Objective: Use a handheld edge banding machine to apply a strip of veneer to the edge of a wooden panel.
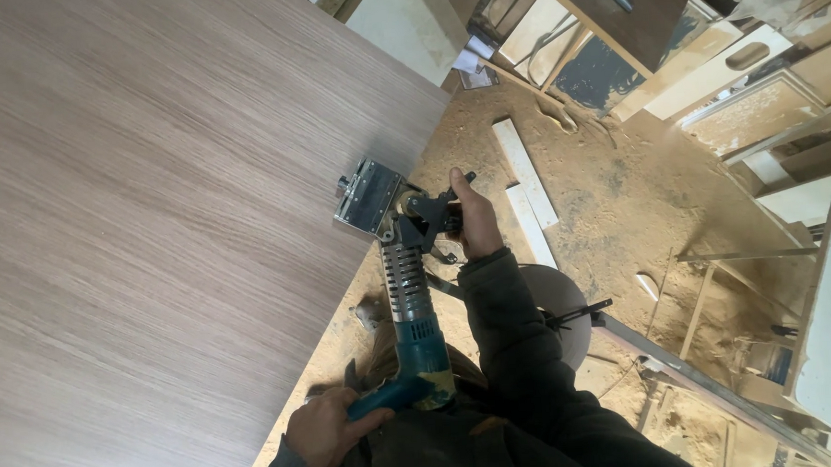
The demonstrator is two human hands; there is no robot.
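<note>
Fingers of your left hand wrap tight around the teal handle of the edge-banding tool, while your right hand is closed on the black grip near its head, thumb up. Its metal head plate sits against the edge of the large wood-grain panel, though whether it presses flush is hard to tell from here. Beyond lie the sawdust-covered floor, two white strips and stacked boards.

One head-worn camera looks steeply down, close over the wood-grain panel and sawdust floor.
</note>
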